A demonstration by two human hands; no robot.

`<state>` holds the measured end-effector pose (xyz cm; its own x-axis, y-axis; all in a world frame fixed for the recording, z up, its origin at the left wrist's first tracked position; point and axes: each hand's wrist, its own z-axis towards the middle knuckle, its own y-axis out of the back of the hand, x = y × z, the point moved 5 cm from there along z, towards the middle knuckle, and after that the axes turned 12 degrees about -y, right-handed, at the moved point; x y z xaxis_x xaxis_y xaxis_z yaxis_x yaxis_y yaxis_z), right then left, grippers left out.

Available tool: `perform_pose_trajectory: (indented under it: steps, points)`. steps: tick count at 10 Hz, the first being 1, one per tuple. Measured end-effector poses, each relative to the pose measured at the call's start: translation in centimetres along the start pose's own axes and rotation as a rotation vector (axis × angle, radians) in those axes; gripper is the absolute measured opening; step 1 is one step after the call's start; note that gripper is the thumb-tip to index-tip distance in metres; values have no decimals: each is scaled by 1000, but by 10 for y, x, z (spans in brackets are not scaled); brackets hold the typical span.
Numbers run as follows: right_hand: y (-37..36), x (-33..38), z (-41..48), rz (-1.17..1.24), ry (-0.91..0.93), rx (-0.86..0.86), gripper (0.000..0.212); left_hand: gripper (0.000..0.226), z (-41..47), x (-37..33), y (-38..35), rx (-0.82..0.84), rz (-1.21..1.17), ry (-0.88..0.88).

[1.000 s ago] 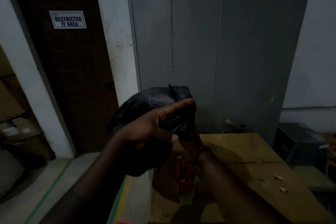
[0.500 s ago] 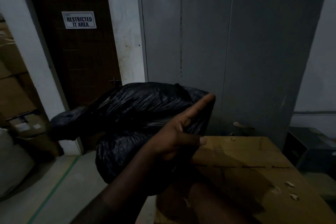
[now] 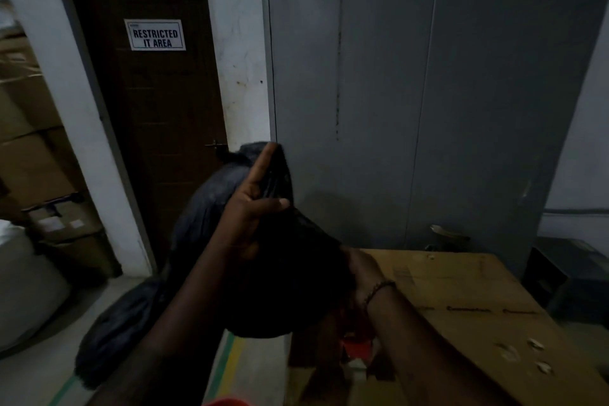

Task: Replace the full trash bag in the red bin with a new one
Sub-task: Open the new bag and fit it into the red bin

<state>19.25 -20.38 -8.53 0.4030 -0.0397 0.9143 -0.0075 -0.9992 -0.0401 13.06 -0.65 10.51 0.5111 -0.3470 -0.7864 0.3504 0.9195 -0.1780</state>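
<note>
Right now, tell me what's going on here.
A person is holding a black trash bag up in front of them. The left hand pinches its gathered top, index finger raised. The right hand meets the bag lower down, its grip hidden. The rim of a red bin shows at the bottom edge.

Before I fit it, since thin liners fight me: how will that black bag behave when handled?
Probably floppy: the black bag droops in loose folds from the left hand and trails low. Likely very light, since a thumb-and-finger grip holds it up. Its film looks thin, so it may billow or snag.
</note>
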Motion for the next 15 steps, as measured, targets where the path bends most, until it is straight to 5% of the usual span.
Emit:
perform_pose_trajectory:
  steps: [1,2,4,7,8,9,11,12,14,15]
  points:
    - [57,19,-3,271,3,-152,49,87,-4,5,43,-82,12,52]
    - [94,19,-5,284,-47,-318,66,77,-8,11,63,-146,44,99]
    - [137,15,10,48,-122,-544,37,72,-19,34,96,-306,124,142]
    - [145,-10,13,169,-215,-390,42,59,-36,55,157,-568,196,265]
    - [106,7,2,470,-35,-52,27,43,-56,70,191,-669,332,434]
    - [71,19,-10,627,-19,102,36,38,-64,72,208,-654,451,456]
    - [9,38,-12,-320,110,-190,36,32,-90,68,263,-779,578,497]
    - [-9,35,-11,-267,13,-510,22,42,-111,61,302,-855,629,529]
    - [-64,-1,-6,445,-126,-263,26,47,-155,47,355,-1074,660,488]
    - [-86,-12,-3,396,-144,-204,30,44,-168,45,374,-1061,673,517]
